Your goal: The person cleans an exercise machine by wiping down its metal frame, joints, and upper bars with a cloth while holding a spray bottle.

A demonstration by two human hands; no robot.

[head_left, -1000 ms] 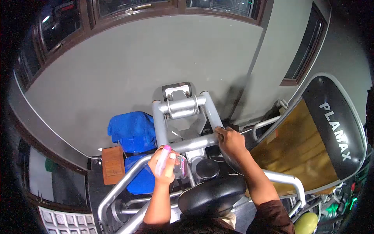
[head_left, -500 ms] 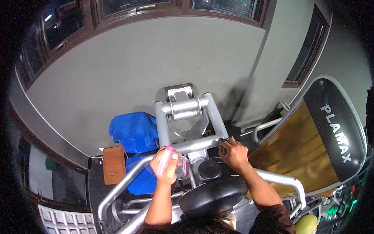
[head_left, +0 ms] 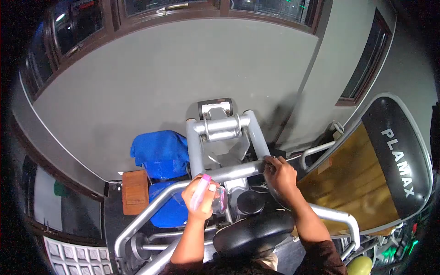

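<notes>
My left hand (head_left: 198,199) is closed around a spray bottle (head_left: 222,200) with a pink-tipped head and a clear body. It is held over the near side of the silver machine frame (head_left: 233,172). My right hand (head_left: 282,176) has its fingers curled at the right end of the frame's crossbar, touching it or very close. Something dark shows by those fingertips, too small to make out. Below and between my hands sits a black padded cushion (head_left: 254,233), with a round black cap (head_left: 250,202) just beyond it.
A blue cloth (head_left: 160,146) drapes over a seat at the left, beside a brown wooden box (head_left: 135,192). To the right stands a large panel marked PLAMAX (head_left: 398,160). Curved silver rails (head_left: 332,213) flank me. A grey wall (head_left: 174,73) rises behind the machine.
The view has shifted slightly. My right hand has slid a little along the bar's right corner, its fingers still curled. My left hand keeps the spray bottle in nearly the same place.
</notes>
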